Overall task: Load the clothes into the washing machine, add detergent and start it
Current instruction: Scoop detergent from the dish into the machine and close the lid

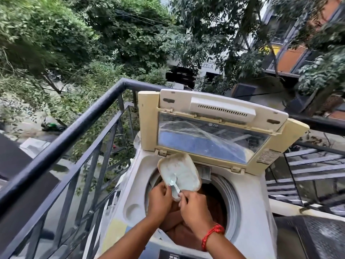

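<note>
A white top-loading washing machine (250,200) stands on a balcony with its cream lid (214,126) folded up at the back. Brown clothes (214,208) lie inside the drum. My left hand (160,200) holds a shallow beige detergent container (184,171) tilted over the drum opening, with pale blue-white powder inside. My right hand (194,208), a red thread on its wrist, pinches a small white scoop (175,189) at the container's lower edge.
A dark metal balcony railing (74,133) runs along the left and behind the machine. The machine's dark control panel (173,256) sits at the near edge. Metal stairs (313,174) descend on the right. Trees and buildings lie beyond, with a street below.
</note>
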Demonstrator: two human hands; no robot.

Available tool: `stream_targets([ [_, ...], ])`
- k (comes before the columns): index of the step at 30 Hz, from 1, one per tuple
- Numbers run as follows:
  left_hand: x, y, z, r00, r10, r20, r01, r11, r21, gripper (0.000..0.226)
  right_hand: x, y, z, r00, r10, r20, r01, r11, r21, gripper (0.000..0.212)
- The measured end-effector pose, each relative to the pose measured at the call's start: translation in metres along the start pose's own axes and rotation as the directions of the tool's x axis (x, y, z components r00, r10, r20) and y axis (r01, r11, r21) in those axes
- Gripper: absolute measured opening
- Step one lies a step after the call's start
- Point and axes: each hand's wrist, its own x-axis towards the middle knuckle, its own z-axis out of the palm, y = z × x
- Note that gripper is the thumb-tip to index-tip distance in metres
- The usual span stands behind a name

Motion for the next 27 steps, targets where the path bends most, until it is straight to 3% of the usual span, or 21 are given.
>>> stream_targets([
  [2, -0.001, -0.002, 0.002, 1.000, -0.006, 0.018, 0.006, 1.000, -0.011, 0.039, 0.005, 0.002, -0.003, 0.998, 0.059, 0.005, -0.059, 0.993, 0.107, 0.031],
  [5, -0.007, -0.005, 0.005, 0.997, -0.002, 0.080, 0.000, 1.000, 0.023, 0.038, 0.016, 0.012, -0.004, 0.967, 0.223, 0.121, -0.247, 0.939, 0.241, 0.037],
  [9, -0.015, -0.013, 0.011, 0.988, -0.040, 0.146, 0.042, 0.999, -0.010, 0.030, 0.027, 0.024, 0.008, 0.862, 0.403, 0.307, -0.504, 0.622, 0.599, 0.031],
  [12, -0.013, -0.026, 0.010, 0.980, -0.116, 0.162, 0.123, 0.992, -0.035, 0.033, 0.029, 0.034, 0.006, 0.845, 0.387, 0.370, -0.524, 0.455, 0.720, 0.028],
  [18, 0.004, -0.056, -0.009, 0.952, -0.278, 0.131, 0.281, 0.960, -0.012, 0.037, 0.049, 0.070, -0.013, 0.857, 0.423, 0.294, -0.468, 0.403, 0.786, 0.027],
  [19, 0.006, -0.061, -0.012, 0.952, -0.282, 0.120, 0.285, 0.958, -0.011, 0.038, 0.055, 0.075, -0.015, 0.855, 0.441, 0.273, -0.471, 0.440, 0.765, 0.028],
  [21, 0.008, -0.065, -0.016, 0.948, -0.297, 0.116, 0.304, 0.952, -0.042, 0.031, 0.067, 0.083, -0.019, 0.872, 0.455, 0.180, -0.464, 0.651, 0.601, 0.031],
  [23, 0.010, -0.068, -0.019, 0.937, -0.323, 0.130, 0.335, 0.939, -0.080, 0.024, 0.075, 0.091, -0.021, 0.928, 0.371, 0.022, -0.367, 0.904, 0.219, 0.031],
  [25, 0.011, -0.071, -0.020, 0.925, -0.351, 0.148, 0.369, 0.921, -0.122, 0.021, 0.083, 0.097, -0.022, 0.975, 0.221, -0.025, -0.222, 0.970, -0.095, 0.025],
  [27, 0.011, -0.073, -0.021, 0.918, -0.364, 0.157, 0.385, 0.912, -0.139, 0.020, 0.088, 0.100, -0.018, 0.993, 0.118, 0.027, -0.106, 0.954, -0.279, 0.026],
])
